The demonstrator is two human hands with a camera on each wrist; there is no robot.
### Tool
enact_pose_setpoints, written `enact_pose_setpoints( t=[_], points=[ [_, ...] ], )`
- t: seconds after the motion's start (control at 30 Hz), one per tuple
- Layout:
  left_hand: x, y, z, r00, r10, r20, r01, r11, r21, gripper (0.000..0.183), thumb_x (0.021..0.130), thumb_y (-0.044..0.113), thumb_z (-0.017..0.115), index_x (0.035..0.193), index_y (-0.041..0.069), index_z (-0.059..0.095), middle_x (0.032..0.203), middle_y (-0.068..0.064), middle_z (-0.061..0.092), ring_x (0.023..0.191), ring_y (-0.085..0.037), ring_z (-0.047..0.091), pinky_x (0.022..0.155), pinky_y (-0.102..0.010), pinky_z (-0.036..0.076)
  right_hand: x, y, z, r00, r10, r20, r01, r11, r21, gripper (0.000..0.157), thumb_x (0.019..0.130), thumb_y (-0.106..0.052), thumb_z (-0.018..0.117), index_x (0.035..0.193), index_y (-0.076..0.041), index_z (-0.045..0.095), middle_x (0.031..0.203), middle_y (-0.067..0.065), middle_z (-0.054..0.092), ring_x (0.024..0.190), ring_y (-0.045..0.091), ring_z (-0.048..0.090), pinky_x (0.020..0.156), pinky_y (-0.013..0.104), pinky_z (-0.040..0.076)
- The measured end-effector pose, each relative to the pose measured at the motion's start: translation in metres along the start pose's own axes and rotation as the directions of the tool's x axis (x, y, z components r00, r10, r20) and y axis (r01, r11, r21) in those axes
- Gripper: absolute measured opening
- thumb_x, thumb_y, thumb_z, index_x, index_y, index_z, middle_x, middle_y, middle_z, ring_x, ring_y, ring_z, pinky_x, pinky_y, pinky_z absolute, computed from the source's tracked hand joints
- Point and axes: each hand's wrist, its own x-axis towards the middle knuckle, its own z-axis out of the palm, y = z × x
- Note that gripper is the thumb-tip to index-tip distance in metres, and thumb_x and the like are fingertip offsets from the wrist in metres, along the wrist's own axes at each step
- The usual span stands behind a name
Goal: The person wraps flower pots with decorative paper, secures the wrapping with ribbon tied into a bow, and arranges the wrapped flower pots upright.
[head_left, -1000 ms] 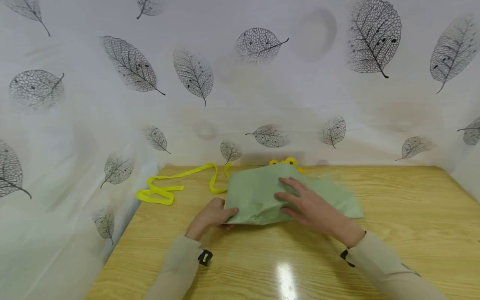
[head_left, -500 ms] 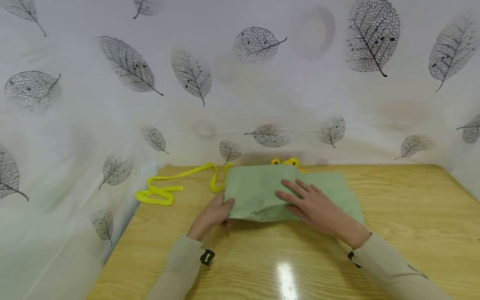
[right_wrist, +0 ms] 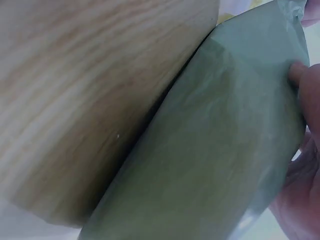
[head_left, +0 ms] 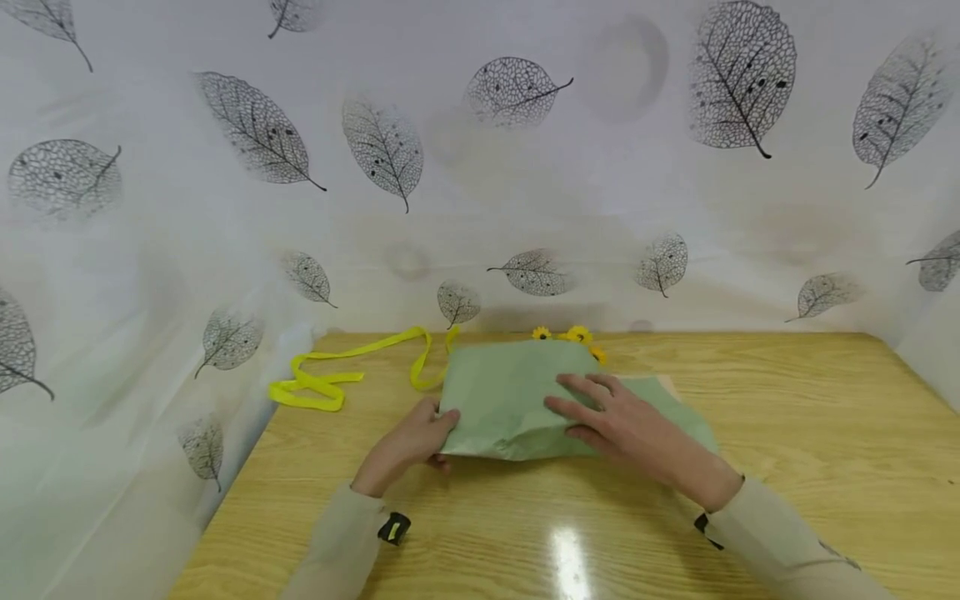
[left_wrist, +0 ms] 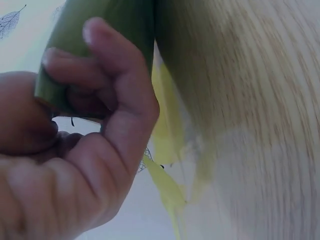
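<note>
Green wrapping paper (head_left: 498, 387), folded over and creased along its near edge, lies on the wooden table. My left hand (head_left: 408, 437) pinches its left edge, thumb on top and fingers underneath. In the left wrist view the curled fingers (left_wrist: 132, 85) close round the green paper (left_wrist: 115, 15). Spread across the paper's upper face, my right hand (head_left: 626, 429) rests with its fingers extended. Yellow flowers (head_left: 579, 334) peek out behind the far edge; whatever lies under the paper is hidden. The right wrist view shows the paper (right_wrist: 200, 135) sloping down to the table.
A yellow ribbon (head_left: 318, 387) lies in loose bends at the left, its far end running close to the paper. The wooden table (head_left: 810, 417) meets a leaf-printed white curtain (head_left: 465, 192) at the back and left.
My left hand and the paper's left edge have shifted slightly left and nearer. The far edge has dropped, so more of the yellow flowers shows. My right hand stays on the paper.
</note>
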Motion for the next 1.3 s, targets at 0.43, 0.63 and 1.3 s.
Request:
enact_pose_setpoints(
  t=[0.43, 0.63, 1.3],
  points=[
    [0.006, 0.001, 0.007, 0.992, 0.069, -0.104, -0.057, 0.992, 0.115, 0.045, 0.112, 0.031, 0.037, 0.139, -0.006, 0.039, 0.091, -0.015, 0.054, 0.053, -0.017, 0.055, 0.047, -0.032, 0.055, 0.015, -0.014, 0.001, 0.992, 0.071, 0.105, -0.055, 0.988, -0.145, 0.053, 0.111, -0.049, 0.029, 0.150, -0.023, 0.054, 0.160, 0.010, 0.046, 0.151, 0.038, 0.036, 0.116, 0.068, 0.034],
    [0.008, 0.001, 0.008, 0.990, 0.093, -0.102, -0.076, 0.984, 0.160, 0.041, 0.112, 0.026, 0.040, 0.137, -0.007, 0.041, 0.073, -0.008, 0.052, 0.045, -0.015, 0.052, 0.042, -0.030, 0.051, 0.017, -0.011, 0.005, 0.987, 0.069, 0.142, -0.054, 0.992, -0.112, 0.044, 0.110, -0.041, 0.044, 0.149, -0.023, 0.055, 0.155, 0.007, 0.052, 0.146, 0.037, 0.045, 0.115, 0.068, 0.036],
    [0.011, -0.003, 0.006, 0.987, 0.095, -0.127, -0.079, 0.989, 0.124, 0.045, 0.111, 0.023, 0.041, 0.142, -0.009, 0.040, 0.071, -0.004, 0.049, 0.053, -0.014, 0.048, 0.047, -0.025, 0.046, 0.025, -0.011, 0.014, 0.992, -0.056, 0.117, 0.070, 0.991, -0.117, 0.040, 0.111, -0.039, 0.039, 0.140, -0.024, 0.063, 0.143, 0.007, 0.062, 0.139, 0.034, 0.054, 0.115, 0.059, 0.042]
  ],
)
